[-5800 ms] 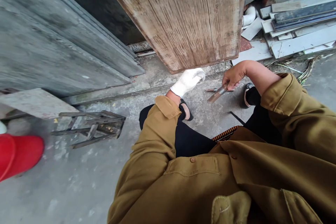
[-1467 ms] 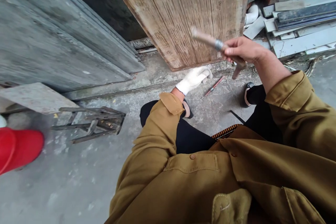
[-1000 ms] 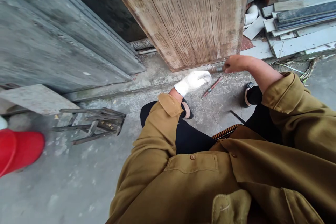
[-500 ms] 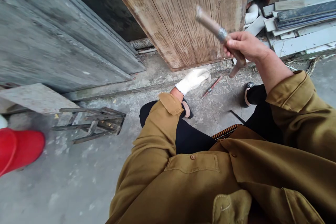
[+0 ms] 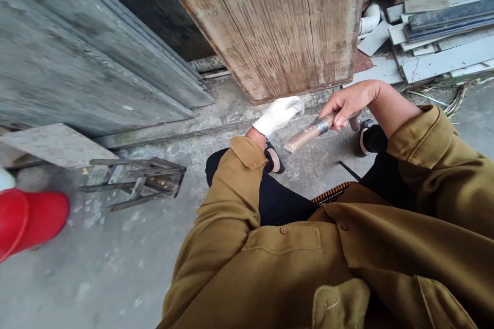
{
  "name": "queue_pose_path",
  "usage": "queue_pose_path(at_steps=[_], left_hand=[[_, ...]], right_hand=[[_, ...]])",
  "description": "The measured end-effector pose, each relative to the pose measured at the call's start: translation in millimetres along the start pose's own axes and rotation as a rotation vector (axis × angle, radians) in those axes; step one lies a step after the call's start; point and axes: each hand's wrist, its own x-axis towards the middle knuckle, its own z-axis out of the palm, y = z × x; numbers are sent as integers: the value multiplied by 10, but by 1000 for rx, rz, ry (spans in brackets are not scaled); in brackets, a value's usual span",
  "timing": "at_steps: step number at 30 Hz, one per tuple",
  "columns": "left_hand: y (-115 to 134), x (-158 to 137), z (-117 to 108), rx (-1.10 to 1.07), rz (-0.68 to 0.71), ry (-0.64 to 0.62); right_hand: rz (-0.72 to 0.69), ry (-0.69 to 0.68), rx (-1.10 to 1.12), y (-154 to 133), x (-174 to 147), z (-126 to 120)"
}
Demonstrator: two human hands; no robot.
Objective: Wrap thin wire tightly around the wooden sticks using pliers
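Hold the tool, at four o'clock from the gloved left grip, firmly in the clasped right grip. Aim clear of the left grip, curled, any contents impossible to tell.

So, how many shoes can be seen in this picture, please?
2, both partly covered. The left shoe appears just below the gloved left hand; the right shoe appears below the bare right hand, which grips a tool.

Tool in right grip, gloved left grip
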Motion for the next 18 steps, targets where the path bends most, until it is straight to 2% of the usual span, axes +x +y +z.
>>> queue_pose_path(at_steps=[3, 5, 7, 10, 12, 13, 15, 16, 18], left_hand=[[-72, 38, 23, 52, -15, -4], [-106, 52, 42, 54, -66, 14], [-101, 49, 73, 60, -99, 8], [-20, 25, 143, 49, -45, -84], [44, 14, 189, 13, 13, -161], [67, 11, 204, -4, 38, -184], [84, 10, 208, 0, 78, -215], [77, 9, 197, 15, 87, -213], [41, 7, 160, 47, 88, -185]], right_hand=[[12, -17, 98, 68, -116, -110], [-4, 62, 121, 139, -150, -145], [-65, 251, 159, 190, -147, -153], [-104, 677, 216, 224, -79, -166], [24, 888, 138, 248, -2, -185], [125, 924, 51, 267, 38, -193], [276, 836, -144, 322, 106, -189], [288, 729, -218, 352, 131, -175], [217, 499, -281, 400, 158, -128]])
